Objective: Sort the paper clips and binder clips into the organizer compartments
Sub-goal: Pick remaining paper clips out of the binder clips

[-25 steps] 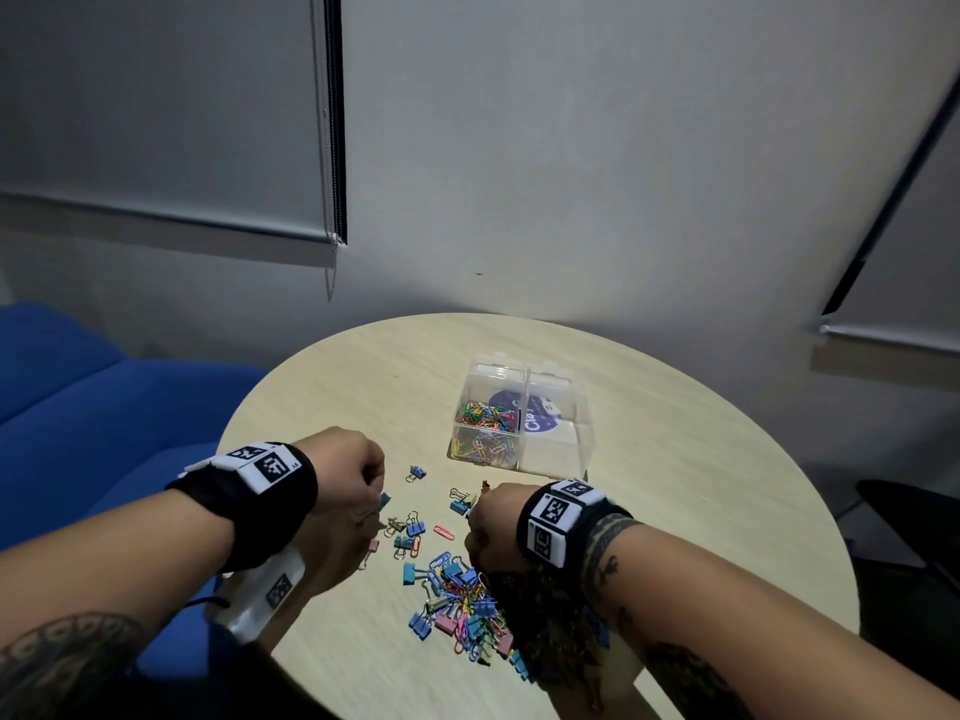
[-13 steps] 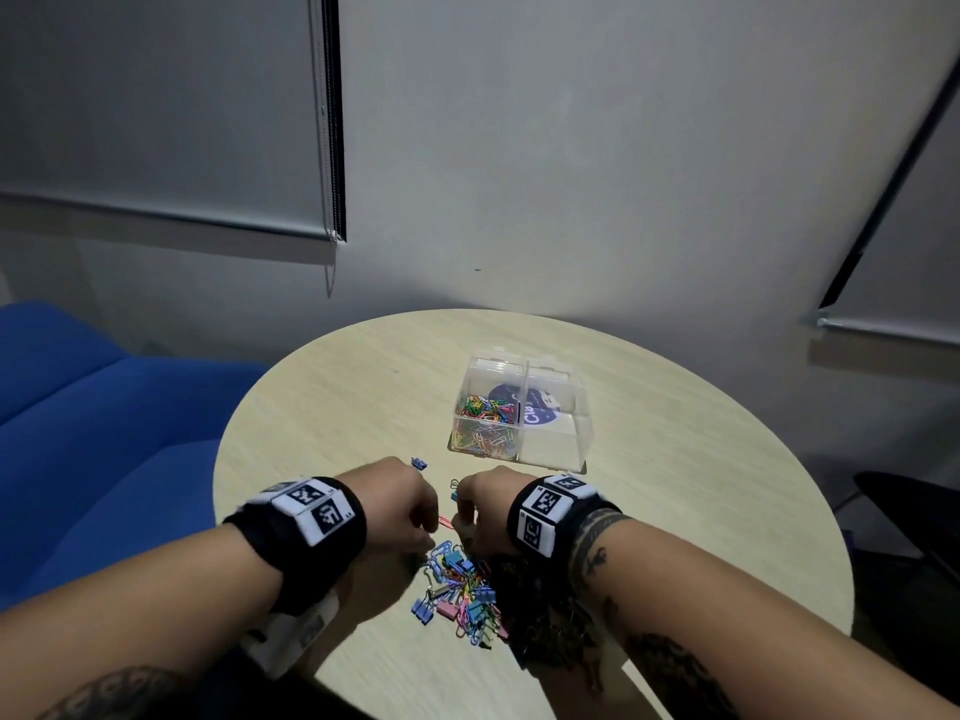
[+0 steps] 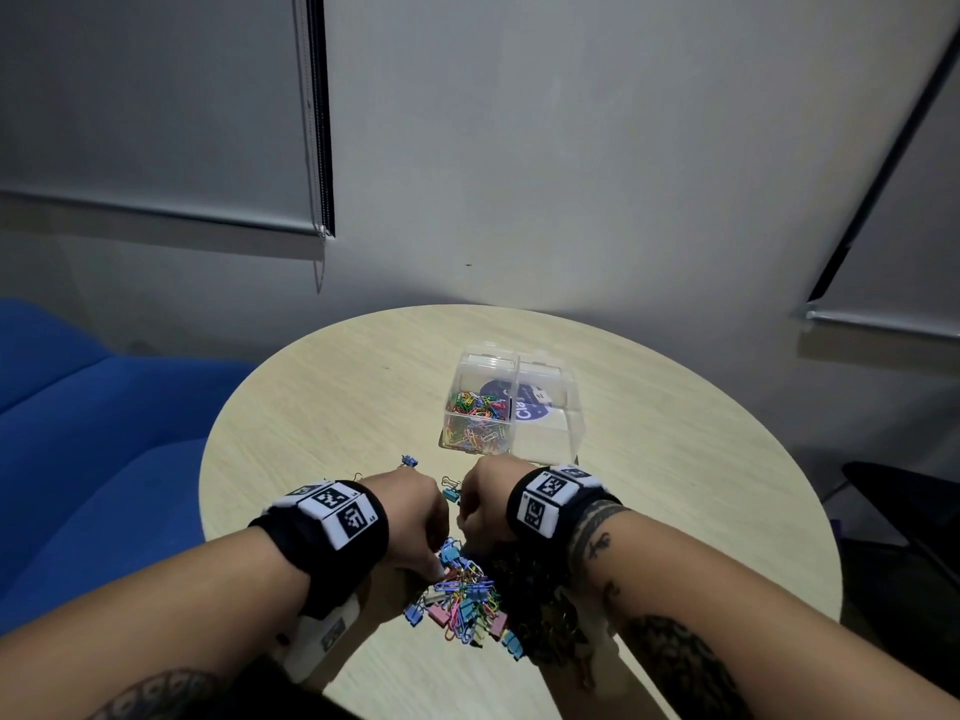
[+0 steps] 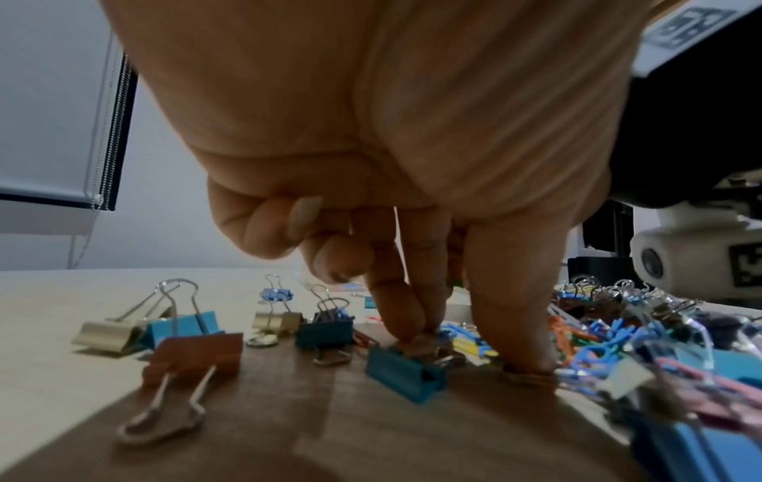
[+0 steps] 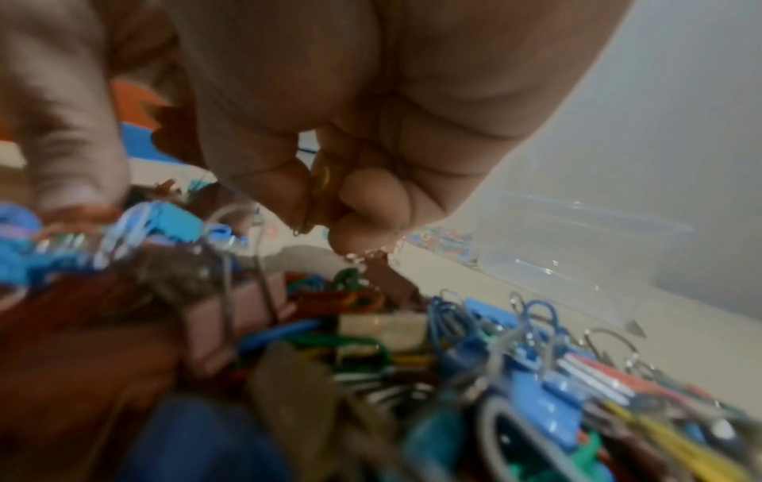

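Binder clip (image 4: 406, 370), teal, on tabletop (image 3: 332, 407): your left hand (image 4: 371, 163) grip pinches its handles; right hand (image 5: 371, 137) grip curled on something small, unidentifiable.

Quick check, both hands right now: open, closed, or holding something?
Left hand: fingers pinch the wire handle of a teal binder clip on the table.
Right hand: fingers curled over the clip pile; frame too blurred to tell what it holds.

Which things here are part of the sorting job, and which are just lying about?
Job: clip pile, organizer, paper clips already in it, stray binder clips, both hands.

Lying about: blue sofa, window blinds, dark chair.
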